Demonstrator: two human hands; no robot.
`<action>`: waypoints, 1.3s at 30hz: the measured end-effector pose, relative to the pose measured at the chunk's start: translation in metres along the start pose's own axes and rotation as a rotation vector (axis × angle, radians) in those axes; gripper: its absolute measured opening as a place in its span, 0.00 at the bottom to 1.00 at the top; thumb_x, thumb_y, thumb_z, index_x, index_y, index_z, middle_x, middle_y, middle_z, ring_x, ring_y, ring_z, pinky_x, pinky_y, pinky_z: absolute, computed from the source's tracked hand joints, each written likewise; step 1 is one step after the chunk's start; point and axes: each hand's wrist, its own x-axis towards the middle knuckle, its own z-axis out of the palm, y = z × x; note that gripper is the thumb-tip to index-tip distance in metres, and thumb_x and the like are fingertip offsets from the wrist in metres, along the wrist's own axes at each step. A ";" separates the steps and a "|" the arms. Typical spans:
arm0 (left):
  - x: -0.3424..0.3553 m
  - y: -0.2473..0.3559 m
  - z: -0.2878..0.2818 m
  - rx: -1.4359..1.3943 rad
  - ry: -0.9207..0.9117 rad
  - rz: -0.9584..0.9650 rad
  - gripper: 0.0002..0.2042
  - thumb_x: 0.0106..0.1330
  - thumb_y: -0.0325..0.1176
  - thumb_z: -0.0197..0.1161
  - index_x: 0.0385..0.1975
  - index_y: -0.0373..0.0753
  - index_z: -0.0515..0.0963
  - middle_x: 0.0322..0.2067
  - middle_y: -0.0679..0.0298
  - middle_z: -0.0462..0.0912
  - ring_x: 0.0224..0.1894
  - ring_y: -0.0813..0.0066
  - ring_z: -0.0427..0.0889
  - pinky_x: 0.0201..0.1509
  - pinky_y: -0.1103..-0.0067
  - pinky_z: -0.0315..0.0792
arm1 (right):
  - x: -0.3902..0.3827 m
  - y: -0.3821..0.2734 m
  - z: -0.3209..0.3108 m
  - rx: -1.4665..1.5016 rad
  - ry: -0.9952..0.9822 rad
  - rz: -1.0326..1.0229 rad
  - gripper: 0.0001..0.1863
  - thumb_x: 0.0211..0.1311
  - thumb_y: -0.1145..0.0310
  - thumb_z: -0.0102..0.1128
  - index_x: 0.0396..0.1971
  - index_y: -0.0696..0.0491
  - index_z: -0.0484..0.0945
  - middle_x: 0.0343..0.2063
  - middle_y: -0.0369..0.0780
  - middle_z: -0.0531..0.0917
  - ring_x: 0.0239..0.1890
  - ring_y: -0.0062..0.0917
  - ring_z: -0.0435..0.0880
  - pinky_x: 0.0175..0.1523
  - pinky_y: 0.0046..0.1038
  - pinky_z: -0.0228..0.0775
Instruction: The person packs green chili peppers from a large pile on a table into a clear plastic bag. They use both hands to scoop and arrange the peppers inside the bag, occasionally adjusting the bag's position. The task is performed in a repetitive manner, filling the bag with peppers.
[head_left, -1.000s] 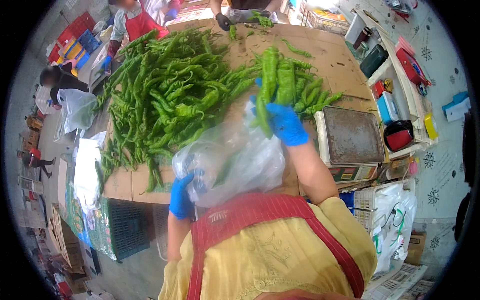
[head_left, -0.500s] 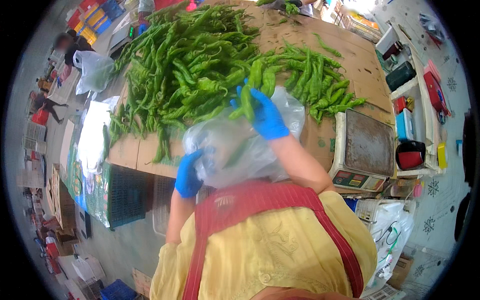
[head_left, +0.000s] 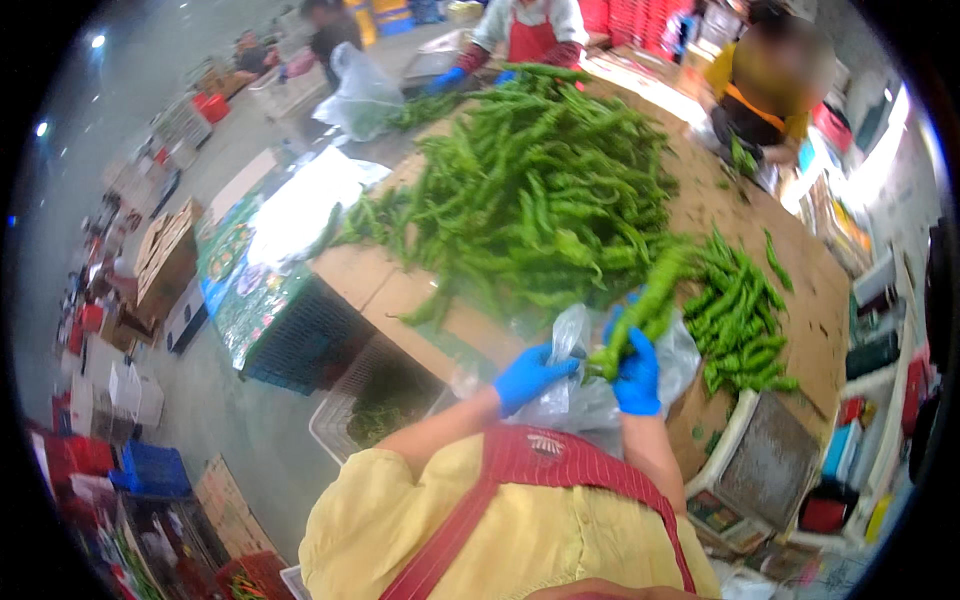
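My right hand [head_left: 637, 378], in a blue glove, is closed round a few long green peppers [head_left: 655, 295], which are blurred by motion. Close to its left, my left hand [head_left: 533, 377], also gloved in blue, pinches the gathered edge of a translucent plastic bag [head_left: 571, 332]. The rest of the bag lies beneath and behind both hands, on the table edge in front of my red apron. Beyond my hands rises a big heap of green peppers [head_left: 540, 200]. A smaller, more aligned pile of peppers [head_left: 738, 315] lies to the right.
The table is covered with cardboard [head_left: 825, 290]. A weighing scale [head_left: 762, 455] stands at the near right. Below the left edge are a white crate [head_left: 335, 425] with green scraps and a dark crate [head_left: 300, 335]. Two co-workers stand across the table, one with blue gloves [head_left: 447, 80].
My view has swung left, so the table appears farther right. My hands have come closer together, the right still holding peppers, the left now at the bag's gathered edge.
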 end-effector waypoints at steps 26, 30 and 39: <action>-0.028 0.027 -0.063 -0.517 0.020 0.202 0.26 0.74 0.48 0.41 0.68 0.46 0.55 0.64 0.56 0.63 0.59 0.68 0.69 0.48 0.78 0.73 | -0.139 -0.145 -0.043 -1.890 -0.155 0.433 0.47 0.46 0.64 0.67 0.67 0.49 0.53 0.59 0.53 0.67 0.55 0.44 0.73 0.58 0.41 0.67; -0.016 0.012 -0.083 -0.861 -0.301 -0.002 0.27 0.73 0.51 0.41 0.69 0.47 0.52 0.65 0.56 0.61 0.60 0.65 0.68 0.62 0.70 0.66 | -0.196 -0.129 -0.076 -2.296 -0.521 0.165 0.39 0.51 0.62 0.63 0.65 0.48 0.59 0.59 0.53 0.67 0.54 0.41 0.75 0.55 0.37 0.69; -0.020 0.029 -0.028 -0.249 -0.120 -0.112 0.35 0.64 0.58 0.53 0.67 0.46 0.58 0.58 0.48 0.70 0.45 0.68 0.77 0.38 0.78 0.73 | -0.056 -0.202 -0.030 -1.383 0.169 0.133 0.13 0.61 0.63 0.55 0.40 0.53 0.81 0.33 0.48 0.84 0.35 0.37 0.84 0.41 0.38 0.75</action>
